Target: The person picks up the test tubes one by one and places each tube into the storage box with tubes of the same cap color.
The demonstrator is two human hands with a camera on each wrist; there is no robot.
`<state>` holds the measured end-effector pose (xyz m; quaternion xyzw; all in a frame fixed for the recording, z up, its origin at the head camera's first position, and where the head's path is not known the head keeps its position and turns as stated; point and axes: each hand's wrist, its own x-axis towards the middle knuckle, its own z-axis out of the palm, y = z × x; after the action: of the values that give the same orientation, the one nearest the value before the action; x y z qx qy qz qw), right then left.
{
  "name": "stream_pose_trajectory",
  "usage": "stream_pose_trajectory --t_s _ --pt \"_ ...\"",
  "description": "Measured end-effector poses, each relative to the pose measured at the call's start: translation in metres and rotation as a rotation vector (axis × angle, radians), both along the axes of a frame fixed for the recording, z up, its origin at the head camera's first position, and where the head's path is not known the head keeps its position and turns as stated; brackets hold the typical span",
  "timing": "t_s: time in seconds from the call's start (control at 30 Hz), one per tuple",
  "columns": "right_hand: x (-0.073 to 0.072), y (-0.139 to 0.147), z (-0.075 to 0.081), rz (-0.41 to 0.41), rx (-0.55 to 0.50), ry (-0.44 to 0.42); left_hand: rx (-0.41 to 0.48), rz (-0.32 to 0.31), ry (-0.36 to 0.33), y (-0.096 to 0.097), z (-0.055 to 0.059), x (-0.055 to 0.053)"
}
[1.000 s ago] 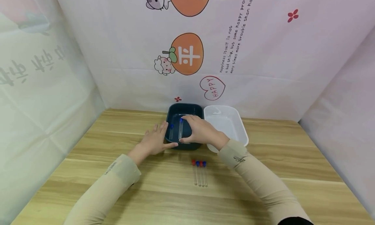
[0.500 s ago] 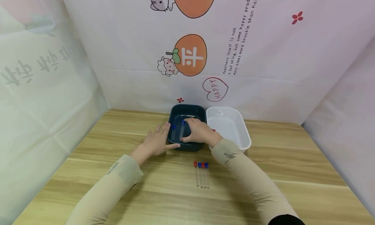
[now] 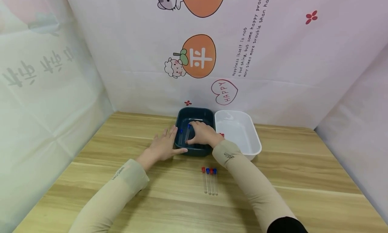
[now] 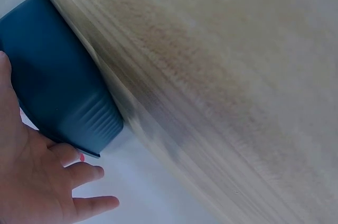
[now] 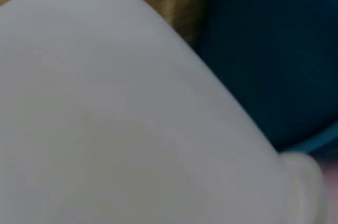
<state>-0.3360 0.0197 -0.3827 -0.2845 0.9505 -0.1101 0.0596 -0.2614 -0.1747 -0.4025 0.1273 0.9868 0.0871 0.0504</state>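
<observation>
While our right hand [image 3: 203,134] pinches a slim, clear, blue-capped tube [image 3: 187,133] inside the dark teal rectangular tub [image 3: 197,153] and our left hand [image 3: 163,147], fingers spread, touches its side, a slipping grip could clatter the tube against its clear, blue-capped twin [image 3: 181,137]

The place seems to be a small booth around a wood-grain table [image 3: 303,159]; whether it belongs to a home or a lab, I cannot tell. Behind the table hangs a white curtain [image 3: 142,88], printed with cartoon animals, orange fruits and a heart [image 3: 224,92] reading "HAPPY". Pale cloths [image 3: 45,108] close its left and right sides. Capped test tubes [image 3: 212,183] lie on the table.
</observation>
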Motion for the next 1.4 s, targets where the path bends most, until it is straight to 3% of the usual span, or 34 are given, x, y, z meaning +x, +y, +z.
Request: stream_pose_trajectory --t_s 0.3,0.63,1.4 --pt "-0.008 -0.008 -0.006 0.009 0.002 -0.034 -0.033 -0.014 0.007 -0.001 0.004 0.000" --pt "-0.013 -0.017 -0.015 0.028 0.082 -0.019 -0.054 -0.012 0.016 0.000 0.004 -0.002" --pt "-0.017 -0.023 -0.026 0.003 0.107 -0.082 -0.033 -0.003 -0.005 -0.001 0.002 0.000"
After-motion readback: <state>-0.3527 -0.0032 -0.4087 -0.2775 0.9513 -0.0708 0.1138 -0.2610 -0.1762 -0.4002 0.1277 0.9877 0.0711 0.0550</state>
